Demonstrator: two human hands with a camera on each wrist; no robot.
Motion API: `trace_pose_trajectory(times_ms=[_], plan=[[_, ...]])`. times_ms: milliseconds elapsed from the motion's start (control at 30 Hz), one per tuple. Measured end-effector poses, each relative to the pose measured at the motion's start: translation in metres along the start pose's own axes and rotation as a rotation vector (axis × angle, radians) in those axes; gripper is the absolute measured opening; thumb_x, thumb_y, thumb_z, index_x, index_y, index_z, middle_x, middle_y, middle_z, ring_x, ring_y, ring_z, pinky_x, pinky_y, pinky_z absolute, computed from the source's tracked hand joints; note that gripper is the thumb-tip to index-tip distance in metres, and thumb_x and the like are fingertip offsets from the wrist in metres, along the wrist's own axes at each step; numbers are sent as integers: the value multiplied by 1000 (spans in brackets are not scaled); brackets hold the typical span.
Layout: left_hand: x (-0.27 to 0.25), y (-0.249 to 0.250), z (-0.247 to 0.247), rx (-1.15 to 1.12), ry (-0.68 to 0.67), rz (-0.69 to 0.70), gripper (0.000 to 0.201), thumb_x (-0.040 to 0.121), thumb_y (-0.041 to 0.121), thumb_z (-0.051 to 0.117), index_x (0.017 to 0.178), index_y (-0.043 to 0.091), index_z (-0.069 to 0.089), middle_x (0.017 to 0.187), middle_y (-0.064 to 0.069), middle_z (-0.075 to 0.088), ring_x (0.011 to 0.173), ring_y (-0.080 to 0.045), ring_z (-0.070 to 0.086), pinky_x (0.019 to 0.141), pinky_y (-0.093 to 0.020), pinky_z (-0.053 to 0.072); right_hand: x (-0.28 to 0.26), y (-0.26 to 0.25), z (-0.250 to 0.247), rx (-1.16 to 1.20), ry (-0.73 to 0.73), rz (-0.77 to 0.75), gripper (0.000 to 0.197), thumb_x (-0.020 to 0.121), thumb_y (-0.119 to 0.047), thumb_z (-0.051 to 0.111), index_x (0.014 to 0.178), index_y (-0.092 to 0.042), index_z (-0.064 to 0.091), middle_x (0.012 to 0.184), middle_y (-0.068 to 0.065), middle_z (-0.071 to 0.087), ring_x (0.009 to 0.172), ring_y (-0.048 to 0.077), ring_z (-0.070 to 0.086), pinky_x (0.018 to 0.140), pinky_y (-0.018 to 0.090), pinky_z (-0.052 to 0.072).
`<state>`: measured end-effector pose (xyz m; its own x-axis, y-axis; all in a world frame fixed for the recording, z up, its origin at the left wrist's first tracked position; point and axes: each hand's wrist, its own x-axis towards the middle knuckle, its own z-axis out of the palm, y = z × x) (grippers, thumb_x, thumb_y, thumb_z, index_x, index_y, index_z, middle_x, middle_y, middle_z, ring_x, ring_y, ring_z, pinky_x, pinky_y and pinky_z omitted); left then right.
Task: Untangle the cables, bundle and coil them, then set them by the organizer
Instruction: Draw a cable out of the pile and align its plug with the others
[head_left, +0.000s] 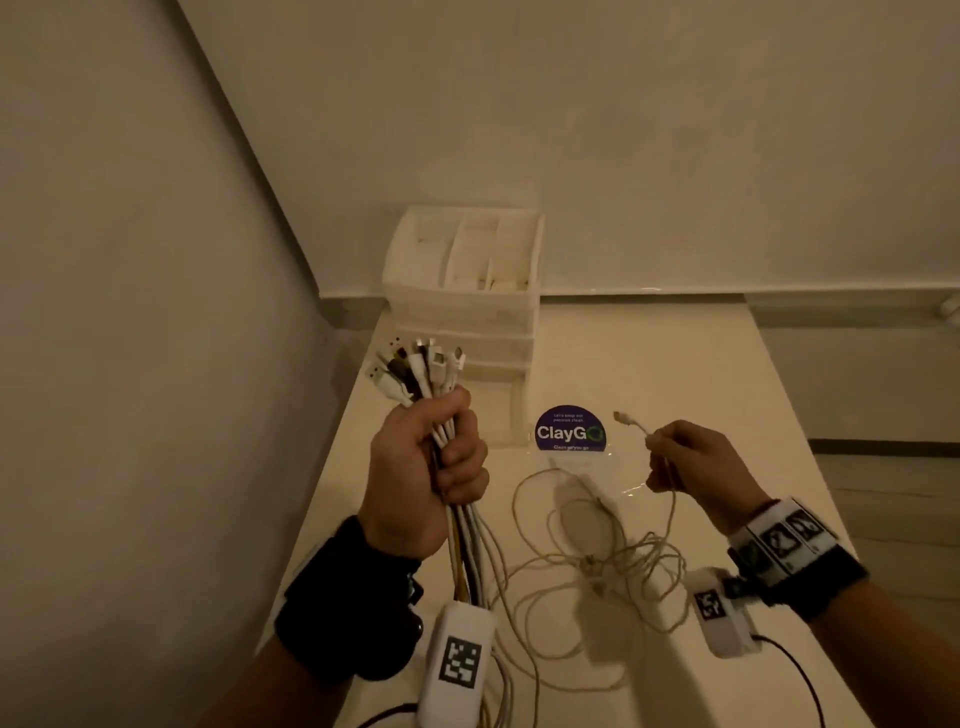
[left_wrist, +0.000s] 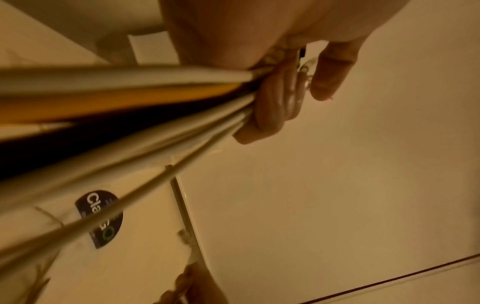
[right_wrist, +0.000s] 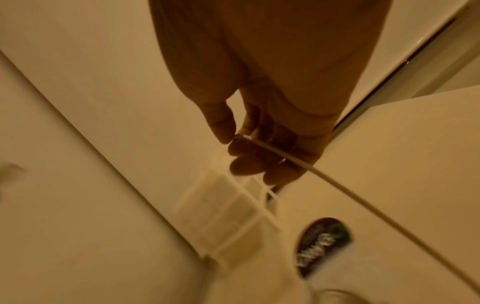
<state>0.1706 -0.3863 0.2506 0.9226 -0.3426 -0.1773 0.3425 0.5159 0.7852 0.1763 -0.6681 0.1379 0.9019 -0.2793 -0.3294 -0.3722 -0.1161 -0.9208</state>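
My left hand (head_left: 431, 467) grips a thick bundle of cables (head_left: 423, 374), white, black and yellow, with their plugs fanned out above the fist. In the left wrist view the same bundle of cables (left_wrist: 130, 115) runs out of the left hand (left_wrist: 272, 98). My right hand (head_left: 691, 467) pinches a thin white cable (head_left: 631, 423) near its plug, held above the table. The rest of that cable lies in a loose tangle (head_left: 592, 566) on the table between my hands. The right wrist view shows the thin cable (right_wrist: 324, 176) crossing my curled fingers (right_wrist: 246, 162). The white drawer organizer (head_left: 467, 291) stands at the back left.
The white table (head_left: 675, 374) sits in a corner, walls to the left and behind. A round dark ClayGo sticker (head_left: 570, 431) lies flat beside the organizer. Wrist-camera units (head_left: 457, 660) and black leads hang under both wrists near the front edge.
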Motion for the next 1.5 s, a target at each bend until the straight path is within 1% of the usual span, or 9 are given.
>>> trace_pose_trajectory(times_ms=[200,367,600,767,933,1067,1233,1333,1500], plan=[[11,-7,17,-110,-91,-113,18,80,32,54,81,14,49,59,1,28,46,-11,16,43,-25,17,-109,-75,29,265,24,-391,12,92,-10,57,88,0,58,74,12,59,57,28,52,57,35,45],[7,-7,26,-79,-172,-158,43,76,48,67,89,11,50,64,-2,27,53,-17,17,50,-30,17,-161,-108,83,92,114,-680,10,82,-26,63,86,-16,63,80,-2,68,55,14,62,53,22,50],[-9,-4,26,203,-178,-34,50,81,50,60,108,8,64,68,1,52,66,-14,53,63,-24,47,-159,-102,128,-279,343,-808,11,80,-7,73,81,-18,70,78,-8,55,70,2,55,60,9,45],[-15,1,14,297,-113,-21,44,79,52,47,96,13,57,77,0,53,76,-16,51,74,-32,46,-171,-91,138,-304,363,-804,19,80,-12,74,94,-24,70,84,-13,55,64,6,57,57,13,47],[-7,17,-3,223,-88,80,42,87,51,40,82,10,50,57,-5,54,46,-18,45,50,-28,40,-185,-69,141,-319,241,-722,39,85,-22,70,115,-39,53,76,-15,61,53,10,58,49,14,44],[-1,33,-18,129,-39,129,43,88,53,39,86,11,47,49,-3,51,40,-19,47,47,-28,42,-186,-43,125,-290,154,-600,13,87,-40,56,95,-32,62,64,-8,64,56,9,62,55,19,48],[2,46,-26,28,-83,151,44,88,58,35,84,16,47,48,3,33,37,-16,45,56,-42,56,-169,-12,95,-255,-67,-466,23,95,-20,54,78,-16,68,59,-10,58,55,4,51,57,13,41],[3,63,-30,13,-94,157,48,96,60,25,80,21,47,47,7,27,34,-7,21,38,-17,27,-149,13,78,-258,-63,-385,32,95,-29,54,71,-11,63,57,-13,56,53,1,48,58,15,37],[-10,90,-34,131,-151,230,32,94,48,47,77,23,55,43,9,24,30,-4,18,37,-15,12,-129,43,52,-225,78,-305,55,79,-66,48,54,-17,51,52,-4,41,51,8,38,56,27,34]])
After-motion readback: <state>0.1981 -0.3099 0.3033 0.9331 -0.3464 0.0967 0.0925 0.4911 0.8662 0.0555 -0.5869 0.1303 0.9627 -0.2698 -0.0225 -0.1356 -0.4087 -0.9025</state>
